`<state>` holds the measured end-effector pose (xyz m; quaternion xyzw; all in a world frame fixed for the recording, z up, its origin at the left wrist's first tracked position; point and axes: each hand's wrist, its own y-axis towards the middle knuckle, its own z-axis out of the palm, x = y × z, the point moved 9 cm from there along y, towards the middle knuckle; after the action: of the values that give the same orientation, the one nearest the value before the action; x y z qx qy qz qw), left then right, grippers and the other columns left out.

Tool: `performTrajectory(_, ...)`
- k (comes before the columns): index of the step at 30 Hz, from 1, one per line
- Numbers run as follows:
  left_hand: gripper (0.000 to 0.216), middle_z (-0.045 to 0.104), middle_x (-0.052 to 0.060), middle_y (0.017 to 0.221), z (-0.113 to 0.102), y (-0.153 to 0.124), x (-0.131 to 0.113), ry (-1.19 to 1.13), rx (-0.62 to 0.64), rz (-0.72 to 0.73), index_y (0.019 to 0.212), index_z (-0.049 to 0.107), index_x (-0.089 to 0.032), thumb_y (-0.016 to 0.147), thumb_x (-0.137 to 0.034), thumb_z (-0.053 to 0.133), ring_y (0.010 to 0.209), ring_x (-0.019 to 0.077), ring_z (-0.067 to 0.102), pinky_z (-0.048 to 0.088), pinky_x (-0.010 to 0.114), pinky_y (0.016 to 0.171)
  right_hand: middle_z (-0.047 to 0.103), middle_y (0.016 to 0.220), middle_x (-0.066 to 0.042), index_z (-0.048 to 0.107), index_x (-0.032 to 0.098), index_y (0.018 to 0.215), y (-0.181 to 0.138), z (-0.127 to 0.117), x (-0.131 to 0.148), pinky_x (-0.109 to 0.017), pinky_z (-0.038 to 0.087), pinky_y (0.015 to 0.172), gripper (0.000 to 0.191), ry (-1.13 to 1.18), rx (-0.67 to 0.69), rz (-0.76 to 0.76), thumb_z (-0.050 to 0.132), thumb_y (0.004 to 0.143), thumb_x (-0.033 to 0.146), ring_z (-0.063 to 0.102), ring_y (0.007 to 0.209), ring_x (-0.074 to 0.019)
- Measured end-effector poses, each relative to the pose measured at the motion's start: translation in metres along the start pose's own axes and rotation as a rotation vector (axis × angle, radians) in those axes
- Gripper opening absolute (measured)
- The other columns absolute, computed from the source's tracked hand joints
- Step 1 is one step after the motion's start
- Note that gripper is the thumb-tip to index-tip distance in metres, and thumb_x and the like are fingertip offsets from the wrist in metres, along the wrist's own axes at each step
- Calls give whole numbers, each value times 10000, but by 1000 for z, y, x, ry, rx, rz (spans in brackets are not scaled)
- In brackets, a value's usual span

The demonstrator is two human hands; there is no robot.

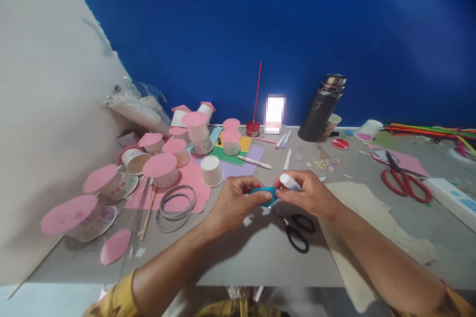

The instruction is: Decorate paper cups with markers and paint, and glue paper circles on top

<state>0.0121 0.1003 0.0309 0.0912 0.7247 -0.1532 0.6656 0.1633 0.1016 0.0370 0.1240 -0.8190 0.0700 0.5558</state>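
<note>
My left hand (238, 203) pinches a small blue piece of paper or card (265, 196) between thumb and fingers. On its other side, my right hand (310, 193) has its fingertips at the edge of the blue piece. A thick white marker (290, 182) is also held in my right hand, its blunt end pointing up and left. The marker's other end is hidden by the hand. Just below my hands, black-handled scissors (299, 233) lie on the grey table (230, 267).
Several paper cups topped with pink discs (160, 166) crowd the left, near grey rings (176, 208) and a plain white cup (211, 171). Behind stands a dark flask (320, 109). Red-handled scissors (405, 183), a power strip (451, 200) and cream cloth-like sheet (357, 218) lie right.
</note>
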Motion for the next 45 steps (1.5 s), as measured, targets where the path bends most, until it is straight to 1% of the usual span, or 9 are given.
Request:
performTrajectory(2, 259, 594, 6, 608, -1, 4, 7, -31, 9, -16, 637, 692, -177, 702, -404, 797, 585, 127, 479, 352, 267, 587, 504, 639, 39, 670, 170, 756, 1, 2, -3, -245, 358, 567, 235, 0, 25, 9, 707, 789, 399, 416, 622, -125)
performTrajectory(5, 293, 599, 11, 611, -3, 5, 14, -14, 3, -12, 634, 691, -170, 729, -429, 790, 595, 125, 475, 343, 260, 580, 475, 633, 43, 636, 173, 715, 2, 1, -8, -245, 346, 567, 234, -26, 15, 13, 697, 794, 385, 398, 626, -124)
performTrajectory(10, 305, 657, 47, 650, -3, 6, 21, -37, 9, -49, 653, 712, -162, 750, -438, 798, 611, 138, 517, 365, 265, 586, 438, 615, 43, 609, 172, 695, 3, 3, -13, -246, 326, 557, 237, -26, 3, 28, 693, 802, 366, 379, 623, -122)
performTrajectory(16, 294, 663, 53, 643, -3, 7, 23, -72, 6, -71, 645, 718, -165, 743, -424, 814, 603, 142, 534, 383, 266, 581, 455, 602, 42, 615, 177, 677, 2, 2, -13, -245, 322, 540, 208, -3, -18, 51, 698, 773, 342, 389, 607, -122)
performTrajectory(28, 303, 659, 47, 642, -5, 8, 26, -2, -8, -73, 637, 701, -173, 751, -442, 782, 613, 150, 521, 378, 281, 593, 410, 597, 54, 585, 181, 676, 1, 5, -11, -243, 289, 526, 217, 44, -1, 53, 683, 782, 343, 341, 594, -110)
performTrajectory(34, 311, 611, 27, 601, -6, 8, 22, 26, -14, -47, 613, 708, -174, 750, -444, 780, 593, 136, 475, 339, 269, 572, 419, 594, 53, 590, 184, 679, 1, 4, -13, -246, 293, 533, 222, 21, -8, 56, 693, 777, 354, 360, 602, -116)
performTrajectory(39, 334, 546, -3, 577, -7, 7, 23, 39, -16, -57, 602, 677, -175, 745, -461, 776, 575, 121, 426, 306, 266, 558, 398, 590, 59, 580, 188, 669, 2, 5, -14, -251, 275, 529, 223, 11, -9, 69, 678, 776, 357, 341, 589, -112)
performTrajectory(45, 275, 671, 36, 699, -7, 8, 21, 44, 0, -60, 719, 717, -177, 730, -441, 792, 665, 163, 560, 403, 280, 632, 384, 595, 61, 559, 190, 664, 2, 6, -10, -253, 272, 529, 219, 16, 4, 66, 661, 781, 343, 320, 590, -109)
